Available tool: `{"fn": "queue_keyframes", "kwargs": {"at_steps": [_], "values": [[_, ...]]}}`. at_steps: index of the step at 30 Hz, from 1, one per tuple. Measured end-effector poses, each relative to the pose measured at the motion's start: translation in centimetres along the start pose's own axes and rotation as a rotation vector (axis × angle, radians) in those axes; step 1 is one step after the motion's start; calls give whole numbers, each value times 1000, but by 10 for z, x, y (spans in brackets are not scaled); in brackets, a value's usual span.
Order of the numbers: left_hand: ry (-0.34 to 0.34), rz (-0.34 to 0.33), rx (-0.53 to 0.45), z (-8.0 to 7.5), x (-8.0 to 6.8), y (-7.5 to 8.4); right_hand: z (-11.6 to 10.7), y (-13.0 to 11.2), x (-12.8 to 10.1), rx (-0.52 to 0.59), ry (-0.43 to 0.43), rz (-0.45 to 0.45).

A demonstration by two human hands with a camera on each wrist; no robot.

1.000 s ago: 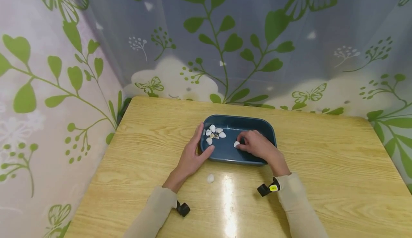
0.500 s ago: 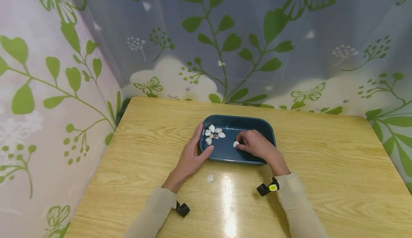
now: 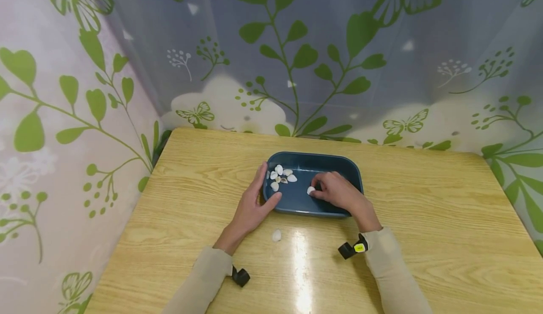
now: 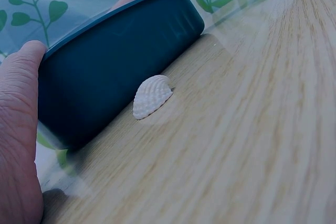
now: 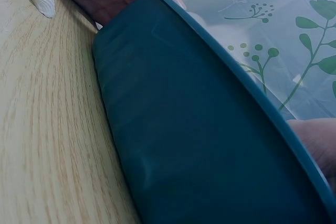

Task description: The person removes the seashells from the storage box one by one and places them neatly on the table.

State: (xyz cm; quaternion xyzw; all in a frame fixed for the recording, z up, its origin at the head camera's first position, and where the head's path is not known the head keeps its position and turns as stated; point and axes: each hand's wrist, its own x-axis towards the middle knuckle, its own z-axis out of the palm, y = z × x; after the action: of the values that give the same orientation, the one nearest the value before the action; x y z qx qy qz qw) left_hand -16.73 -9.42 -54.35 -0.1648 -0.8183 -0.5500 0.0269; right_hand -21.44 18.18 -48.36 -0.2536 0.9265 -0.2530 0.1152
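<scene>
A dark blue plastic tub (image 3: 303, 212) stands on the table. My left hand (image 3: 249, 208) rests against its left end, fingers lying straight along the outside and thumb touching the front rim. Inside, several small white and brownish seashells (image 3: 279, 169) lie grouped at the left. My right hand (image 3: 337, 191) reaches into the tub's right half and pinches a white seashell (image 3: 311, 190) between thumb and fingers, low near the bottom. In the right wrist view the tub's wall (image 5: 194, 108) hides most of this hand. A single ribbed white seashell (image 4: 152, 97) lies on the table in front of the tub.
The light wood table (image 3: 424, 210) carries the tub and the loose shell. Behind it hangs a curtain (image 3: 322, 45) printed with leaves and butterflies, and another patterned one (image 3: 63, 172) runs along the left side.
The head view has shifted very slightly. Both hands, the tub and the shells keep the same places, and the right hand still pinches the shell.
</scene>
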Motion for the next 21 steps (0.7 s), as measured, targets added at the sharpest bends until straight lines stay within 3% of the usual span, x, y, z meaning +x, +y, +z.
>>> {"fn": "queue_keyframes", "kwargs": {"at_steps": [21], "values": [[6,4,-10,1,1,-1,-2,-2,0,-1,-16,16]]}}
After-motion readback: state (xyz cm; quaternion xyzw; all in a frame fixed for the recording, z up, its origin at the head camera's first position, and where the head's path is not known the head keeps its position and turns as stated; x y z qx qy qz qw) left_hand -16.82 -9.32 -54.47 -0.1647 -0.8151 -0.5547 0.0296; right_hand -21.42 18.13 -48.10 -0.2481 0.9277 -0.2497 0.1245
